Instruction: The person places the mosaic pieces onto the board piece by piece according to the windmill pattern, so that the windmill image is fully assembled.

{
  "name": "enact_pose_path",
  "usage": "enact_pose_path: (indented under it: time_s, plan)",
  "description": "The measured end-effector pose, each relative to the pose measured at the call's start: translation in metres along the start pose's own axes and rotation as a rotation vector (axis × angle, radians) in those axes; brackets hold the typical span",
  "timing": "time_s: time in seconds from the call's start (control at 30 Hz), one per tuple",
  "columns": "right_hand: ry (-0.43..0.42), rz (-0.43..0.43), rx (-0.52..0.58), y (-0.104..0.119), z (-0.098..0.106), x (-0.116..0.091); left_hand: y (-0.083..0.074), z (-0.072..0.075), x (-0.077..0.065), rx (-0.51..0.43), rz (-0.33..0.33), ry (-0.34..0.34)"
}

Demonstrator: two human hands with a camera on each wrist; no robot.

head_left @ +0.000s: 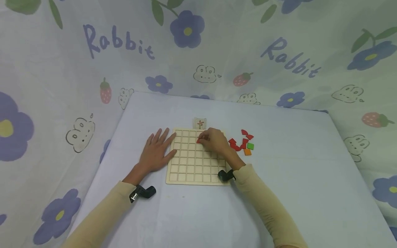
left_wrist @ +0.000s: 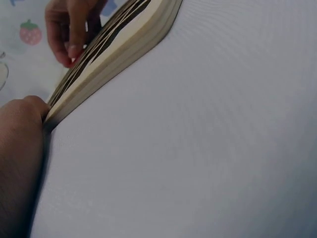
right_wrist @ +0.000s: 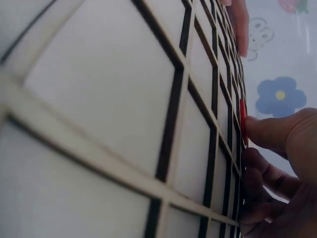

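Note:
A wooden grid board (head_left: 182,177) with square cells lies flat on the table. My left hand (head_left: 156,153) rests at its left side with fingers spread, thumb and index fingertip at the board's edge. Over the upper cells, my right hand (head_left: 214,140) pinches a small red piece (head_left: 198,141) between thumb and fingers. In the right wrist view the red piece (right_wrist: 243,121) stands against the grid under the thumb; its full shape is hidden. The left wrist view shows the board's thick edge (left_wrist: 114,67) and the left thumb (left_wrist: 34,106) touching its corner.
Right of the board lie several loose red pieces (head_left: 244,143), some curved, with a green square (head_left: 250,146) and an orange square (head_left: 247,152). A small printed pattern card (head_left: 200,123) sits behind the board. Patterned cloth (head_left: 204,51) hangs behind the white table (head_left: 198,213).

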State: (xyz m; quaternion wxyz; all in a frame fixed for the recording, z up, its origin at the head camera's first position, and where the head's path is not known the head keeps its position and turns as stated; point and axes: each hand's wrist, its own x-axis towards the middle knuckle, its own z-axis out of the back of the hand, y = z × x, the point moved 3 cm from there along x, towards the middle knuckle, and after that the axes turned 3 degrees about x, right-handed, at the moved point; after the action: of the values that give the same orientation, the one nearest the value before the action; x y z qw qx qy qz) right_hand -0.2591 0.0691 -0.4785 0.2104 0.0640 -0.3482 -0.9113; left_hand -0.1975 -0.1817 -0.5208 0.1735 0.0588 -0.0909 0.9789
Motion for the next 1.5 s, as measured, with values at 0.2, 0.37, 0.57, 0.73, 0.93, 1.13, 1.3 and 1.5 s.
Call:
enact_pose_path:
  time_s: [0.2,0.37,0.57,0.73,0.93,1.13,1.3,1.5]
  plan:
    - [-0.005,0.014,-0.015,-0.005,0.007,-0.004,0.0,0.0,0.0,-0.006,-0.002,-0.004]
    - [-0.059,-0.021,-0.046,-0.016,0.026,-0.015,0.0,0.0,0.0,-0.004,-0.008,-0.015]
    - [-0.076,-0.091,-0.111,-0.042,0.051,-0.031,-0.002,0.002,0.0,-0.014,-0.007,-0.011]
    - [-0.107,-0.209,-0.149,-0.066,0.072,-0.041,-0.001,0.002,-0.001,-0.011,-0.004,-0.008]
    - [-0.218,-0.367,-0.259,-0.093,0.091,-0.046,-0.001,0.001,-0.001,-0.019,-0.006,-0.015]
    - [-0.212,-0.413,-0.33,-0.106,0.099,-0.045,-0.001,0.0,-0.002,-0.012,-0.003,-0.011]
    - [-0.213,-0.416,-0.292,-0.104,0.099,-0.043,-0.001,0.0,-0.001,-0.009,-0.005,-0.017]
    - [-0.262,-0.342,-0.135,-0.09,0.095,-0.042,-0.001,0.001,0.0,-0.002,-0.007,-0.016]
